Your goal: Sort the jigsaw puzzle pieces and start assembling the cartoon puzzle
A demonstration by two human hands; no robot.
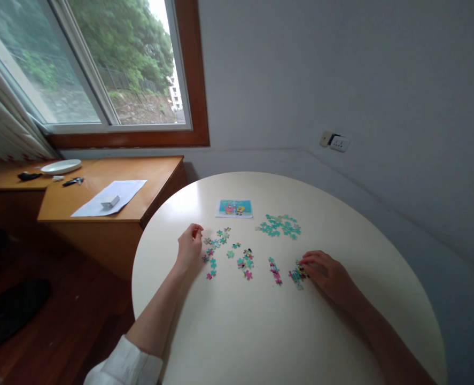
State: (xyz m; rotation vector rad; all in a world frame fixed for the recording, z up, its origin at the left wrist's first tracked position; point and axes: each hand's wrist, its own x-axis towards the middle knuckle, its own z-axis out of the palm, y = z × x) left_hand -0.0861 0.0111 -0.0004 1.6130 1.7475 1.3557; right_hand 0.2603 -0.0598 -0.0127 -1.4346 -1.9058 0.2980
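My left hand (189, 244) is at the left of the round table, fingers curled together; whatever they hold, if anything, does not show. Just right of it lie loose jigsaw pieces (213, 262) in teal, pink and pale tones. My right hand (324, 271) has its fingertips closed on a puzzle piece at the edge of a small joined cluster (296, 275). Between the hands lie a joined pink and teal strip (275, 271) and another group of pieces (245, 261). A lone green piece (230, 254) sits near that group.
A picture card (234, 208) with two cartoon figures lies toward the far side of the white round table (237, 337). Right of it spread many teal pieces (280, 226). A wooden desk (160, 179) at left bears paper (124, 190), a small white box (110, 201) and a plate (61, 167).
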